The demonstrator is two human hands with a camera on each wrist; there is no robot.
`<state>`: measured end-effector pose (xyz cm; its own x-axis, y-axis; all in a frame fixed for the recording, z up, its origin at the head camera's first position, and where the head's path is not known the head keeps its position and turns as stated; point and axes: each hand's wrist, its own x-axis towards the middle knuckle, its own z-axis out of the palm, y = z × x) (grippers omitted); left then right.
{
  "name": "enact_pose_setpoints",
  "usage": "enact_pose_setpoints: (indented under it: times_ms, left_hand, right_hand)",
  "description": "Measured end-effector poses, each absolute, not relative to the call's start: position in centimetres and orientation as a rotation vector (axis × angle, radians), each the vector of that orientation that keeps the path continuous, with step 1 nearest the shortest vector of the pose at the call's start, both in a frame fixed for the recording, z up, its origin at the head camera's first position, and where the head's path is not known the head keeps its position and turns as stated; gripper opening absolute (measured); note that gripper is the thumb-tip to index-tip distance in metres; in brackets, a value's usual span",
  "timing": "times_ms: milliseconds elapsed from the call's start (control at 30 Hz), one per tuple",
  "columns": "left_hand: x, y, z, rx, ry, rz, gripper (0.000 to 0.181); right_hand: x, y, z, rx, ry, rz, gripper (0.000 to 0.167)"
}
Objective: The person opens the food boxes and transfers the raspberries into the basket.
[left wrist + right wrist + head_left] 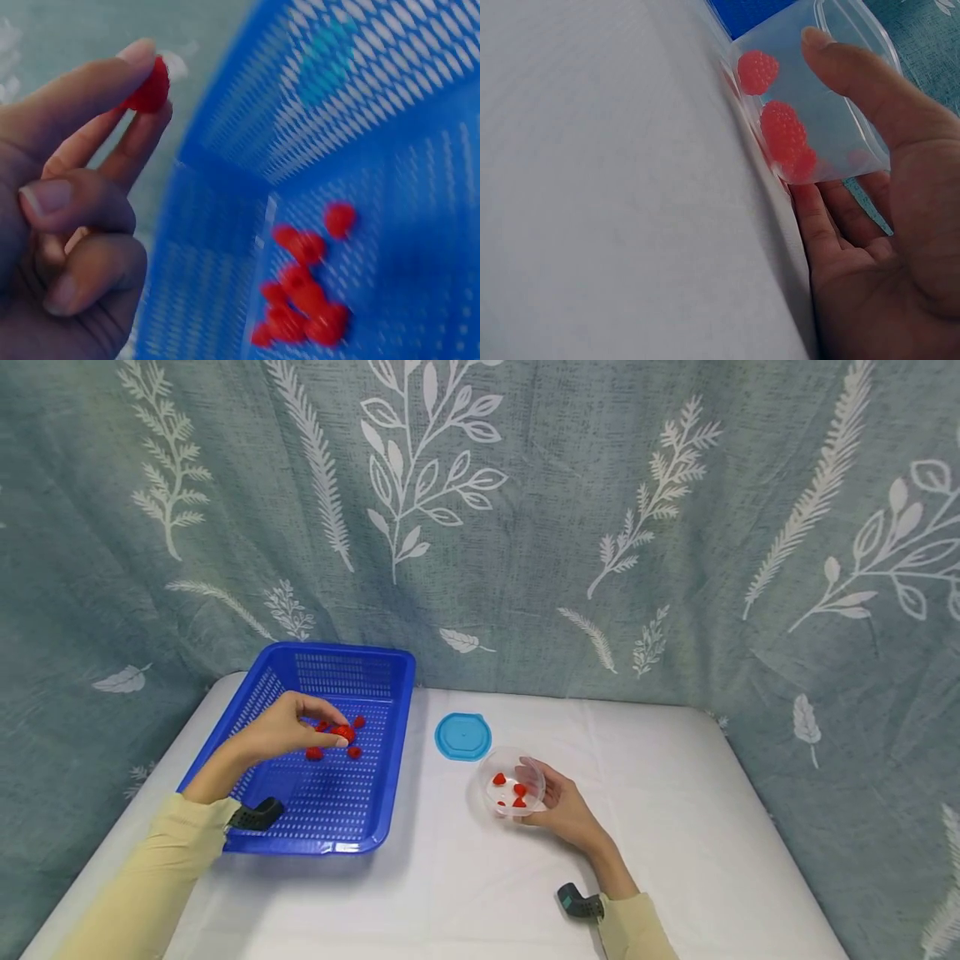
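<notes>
My left hand [281, 727] is over the blue basket [386, 777] and pinches a red raspberry [152, 86] between thumb and fingertips. In the left wrist view, several more raspberries [326, 325] lie on the basket floor, beside and below the left hand [82, 202]. My right hand [564, 807] holds a clear round cup [491, 763] on the white table, its thumb on one side and fingers round the other. Several raspberries [784, 135] rest at the cup's bottom in the right wrist view, where the right hand [900, 187] shows at the right.
A light blue lid [462, 737] lies flat on the white table [675, 810], between the basket and the cup and a little farther back. Behind the table hangs a green curtain [540, 568] with white leaf patterns. Each wrist wears a small dark device.
</notes>
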<state>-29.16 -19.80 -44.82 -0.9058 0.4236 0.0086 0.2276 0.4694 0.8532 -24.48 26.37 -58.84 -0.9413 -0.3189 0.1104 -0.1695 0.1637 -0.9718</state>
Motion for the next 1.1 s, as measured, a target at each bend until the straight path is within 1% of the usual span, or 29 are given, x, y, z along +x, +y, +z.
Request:
enact_pose_setpoints:
  times_ms: [133,300,633,867,1100]
  left_hand:
    - [-30.5,-21.1,-46.4,0.549,2.497,1.367,0.033]
    - [-31.8,-22.2,-48.2,0.516,2.499,1.303,0.031]
    - [-33.2,-22.1,-51.4,0.603,2.363,1.254,0.025]
    - [-33.1,-21.6,-52.1,0.576,2.363,1.170,0.024]
    - [-33.1,-21.4,-52.2,0.541,2.376,1.156,0.027]
  right_hand:
    - [-24.5,26.3,-58.9,-0.465,2.290,-1.902,0.089]
    - [-24.5,26.3,-59.0,-0.468,2.281,-1.915,0.089]
    - [-24.4,26.4,-58.9,-0.486,2.287,-1.901,0.090]
    - [-24.3,26.3,-58.8,-0.471,2.287,-1.898,0.089]
    - [-24.3,26.4,-58.7,-0.453,2.287,-1.898,0.090]
